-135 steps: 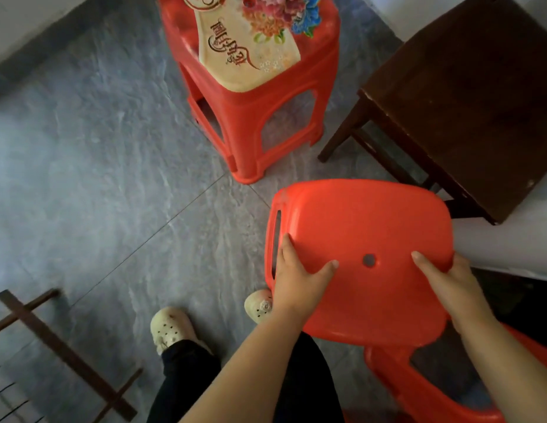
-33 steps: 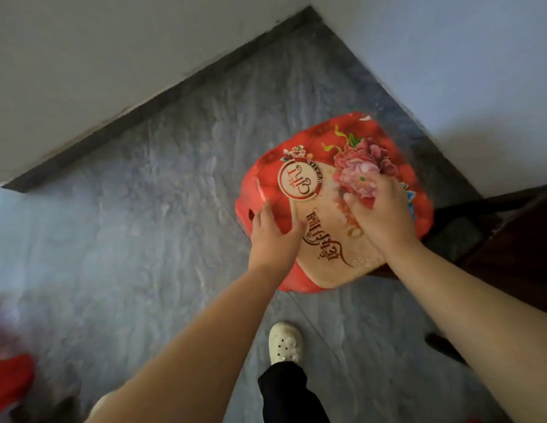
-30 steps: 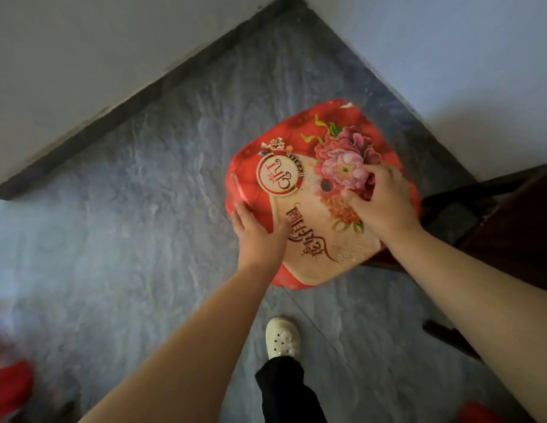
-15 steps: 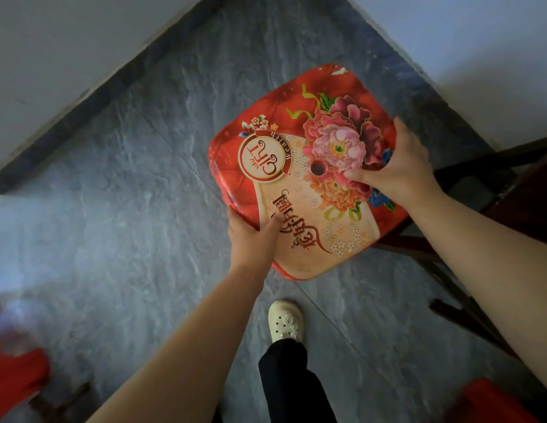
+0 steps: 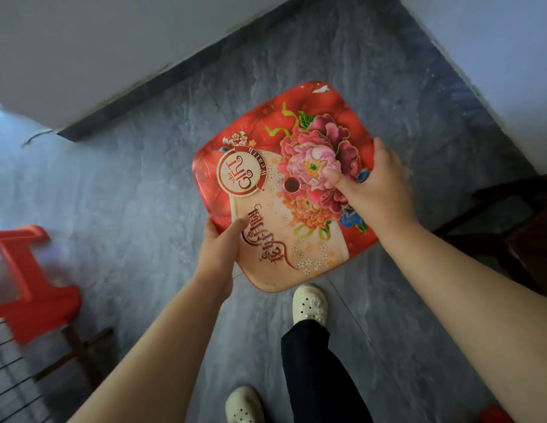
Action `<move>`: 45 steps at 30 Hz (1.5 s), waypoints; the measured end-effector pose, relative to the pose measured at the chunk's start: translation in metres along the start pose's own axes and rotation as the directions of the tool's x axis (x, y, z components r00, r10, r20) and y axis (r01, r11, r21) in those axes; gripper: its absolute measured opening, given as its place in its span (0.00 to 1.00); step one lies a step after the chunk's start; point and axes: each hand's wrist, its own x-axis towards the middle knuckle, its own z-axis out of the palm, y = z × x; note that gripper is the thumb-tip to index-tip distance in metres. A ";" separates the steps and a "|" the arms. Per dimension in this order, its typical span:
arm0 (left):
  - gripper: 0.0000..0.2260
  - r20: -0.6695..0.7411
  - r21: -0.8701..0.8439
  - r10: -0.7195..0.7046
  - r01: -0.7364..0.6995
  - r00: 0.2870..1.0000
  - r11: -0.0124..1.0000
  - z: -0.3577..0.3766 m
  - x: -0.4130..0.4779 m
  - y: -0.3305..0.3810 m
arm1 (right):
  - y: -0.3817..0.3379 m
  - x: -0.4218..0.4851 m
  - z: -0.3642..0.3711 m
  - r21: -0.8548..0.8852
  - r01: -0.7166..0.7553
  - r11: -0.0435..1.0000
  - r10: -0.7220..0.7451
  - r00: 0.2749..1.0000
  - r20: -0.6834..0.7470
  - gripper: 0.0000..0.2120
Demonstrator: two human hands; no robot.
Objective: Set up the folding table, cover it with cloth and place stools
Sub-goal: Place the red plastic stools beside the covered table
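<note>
Red flowered stool now up off the grey floor, nearer than before. Left hand pinching its near edge, right hand clamped on its right edge. Ready to carry over.

Probably a home room: grey tiled floor, white walls, plastic stools.
</note>
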 end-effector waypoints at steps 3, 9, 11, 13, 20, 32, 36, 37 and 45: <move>0.18 -0.032 -0.041 0.015 -0.016 0.999 0.999 -0.070 -0.026 -0.027 | -0.029 -0.057 0.031 0.031 0.039 0.999 -0.040 0.997 0.061 0.49; 0.21 -0.050 -0.067 0.079 -0.082 0.996 0.994 -0.207 -0.096 -0.108 | -0.051 -0.198 0.091 0.128 0.058 0.990 -0.078 0.984 0.159 0.50; 0.25 -0.065 -0.079 0.073 -0.079 0.995 0.994 -0.244 -0.119 -0.139 | -0.049 -0.245 0.103 0.165 0.023 0.986 -0.059 0.974 0.219 0.50; 0.25 -0.076 -0.093 0.057 -0.064 0.995 0.994 -0.270 -0.140 -0.169 | -0.043 -0.287 0.111 0.193 0.004 0.981 -0.061 0.956 0.288 0.49; 0.28 -0.088 -0.092 0.063 -0.071 0.994 0.993 -0.299 -0.184 -0.253 | 0.004 -0.384 0.113 0.142 0.001 0.990 -0.064 0.895 0.441 0.45; 0.26 -0.147 0.449 0.354 -0.256 0.924 0.856 -0.295 -0.191 -0.296 | 0.052 -0.436 0.116 0.046 0.214 0.976 -0.210 0.856 0.472 0.35; 0.32 -0.067 0.616 0.414 -0.289 0.908 0.733 -0.269 -0.234 -0.324 | 0.093 -0.477 0.090 0.058 0.066 0.996 -0.085 0.893 0.443 0.34; 0.33 -0.026 0.633 0.386 -0.283 0.922 0.720 -0.262 -0.245 -0.330 | 0.103 -0.488 0.083 0.058 0.018 0.998 -0.041 0.904 0.425 0.33; 0.28 0.379 0.629 0.252 -0.448 0.890 0.635 -0.199 -0.316 -0.362 | 0.169 -0.573 0.003 0.193 -0.294 0.936 0.265 0.950 0.163 0.32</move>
